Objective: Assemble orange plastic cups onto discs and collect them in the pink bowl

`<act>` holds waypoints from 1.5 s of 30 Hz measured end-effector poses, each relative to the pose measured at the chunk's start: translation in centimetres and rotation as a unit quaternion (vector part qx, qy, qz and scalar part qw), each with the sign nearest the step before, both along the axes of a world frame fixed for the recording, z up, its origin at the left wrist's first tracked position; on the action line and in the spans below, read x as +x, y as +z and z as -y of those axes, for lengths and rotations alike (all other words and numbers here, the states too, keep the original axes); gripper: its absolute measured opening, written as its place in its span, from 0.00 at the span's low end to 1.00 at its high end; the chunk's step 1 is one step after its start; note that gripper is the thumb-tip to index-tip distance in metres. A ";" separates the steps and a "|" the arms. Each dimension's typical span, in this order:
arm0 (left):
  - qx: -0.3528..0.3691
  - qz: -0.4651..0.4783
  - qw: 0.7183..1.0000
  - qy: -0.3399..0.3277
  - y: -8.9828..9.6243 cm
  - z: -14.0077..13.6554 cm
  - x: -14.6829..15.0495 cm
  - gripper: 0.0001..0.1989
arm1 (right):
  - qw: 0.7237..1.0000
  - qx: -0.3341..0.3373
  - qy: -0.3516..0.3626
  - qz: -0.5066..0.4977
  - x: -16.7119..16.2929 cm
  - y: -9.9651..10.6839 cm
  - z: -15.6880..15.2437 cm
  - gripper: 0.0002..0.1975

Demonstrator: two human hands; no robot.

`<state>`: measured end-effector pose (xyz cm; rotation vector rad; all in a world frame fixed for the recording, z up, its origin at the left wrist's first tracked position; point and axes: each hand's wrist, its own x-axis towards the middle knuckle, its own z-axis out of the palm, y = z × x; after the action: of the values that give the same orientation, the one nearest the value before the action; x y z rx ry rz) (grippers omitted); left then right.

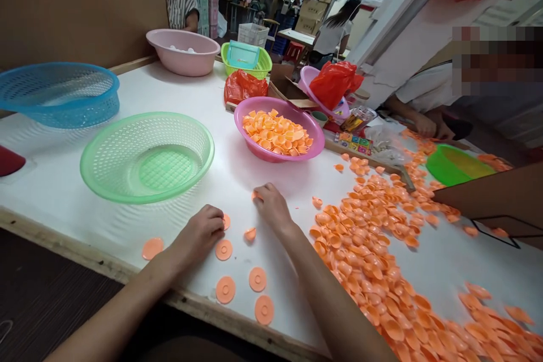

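My left hand (204, 228) is over the white table, its fingers closed at the edge of a small orange disc (227, 222) that shows beyond the fingertips. My right hand (272, 207) pinches an orange piece (255, 195), mostly hidden by the fingers. Between the two hands lies a loose orange cup-shaped piece (250, 234). Several flat orange discs with a raised ring, such as this ringed disc (223, 249), are spread near the front edge. A plain orange disc (153, 248) rests left of my left forearm.
A large heap of orange cup-shaped pieces (373, 237) covers the right side. Ahead stand a pink basin (278, 157) filled with such pieces, a pale green basket (147, 198) and a blue basket (80, 116). A co-worker's hand (425, 125) is at the far right.
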<state>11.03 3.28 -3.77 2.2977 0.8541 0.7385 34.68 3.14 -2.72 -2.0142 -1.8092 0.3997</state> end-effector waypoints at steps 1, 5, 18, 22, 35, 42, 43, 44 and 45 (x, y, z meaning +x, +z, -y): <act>0.010 -0.005 1.000 -0.025 -0.1 0.1 -0.3 0.11 | 1.000 -0.001 -0.012 -0.008 1.1 0.1 1.2 0.12; 0.018 -0.014 0.998 0.062 -0.6 0.6 -3.0 0.08 | 0.997 0.000 -0.055 -0.060 4.9 0.5 5.9 0.17; -0.014 -0.057 0.998 0.018 0.4 3.6 -4.3 0.10 | 0.987 0.045 -0.049 -0.146 1.2 1.7 12.6 0.11; 0.047 -0.091 0.994 0.035 0.1 3.4 -8.1 0.09 | 0.987 0.055 -0.054 -0.143 0.6 1.4 12.5 0.11; -0.130 -0.144 0.968 0.156 -1.2 4.2 -6.0 0.11 | 0.996 0.017 0.032 -0.085 -3.8 0.8 13.8 0.09; -0.259 -0.064 0.951 0.157 2.0 4.1 -4.7 0.12 | 0.985 0.079 -0.088 -0.127 0.0 0.6 18.5 0.07; -0.252 -0.042 0.955 0.151 2.4 4.1 -4.1 0.12 | 0.982 0.089 -0.097 -0.133 0.1 0.5 18.7 0.07; -0.232 -0.018 0.962 0.141 2.7 4.2 -3.2 0.12 | 0.980 0.099 -0.106 -0.139 0.2 0.5 18.8 0.06; -0.201 0.005 0.972 0.124 2.8 4.3 -2.0 0.10 | 0.977 0.109 -0.115 -0.143 0.1 0.4 18.8 0.06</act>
<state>9.07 -1.07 -0.93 1.8485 1.1808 0.6132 34.82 -15.67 -2.27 -1.8760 -1.3682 0.3812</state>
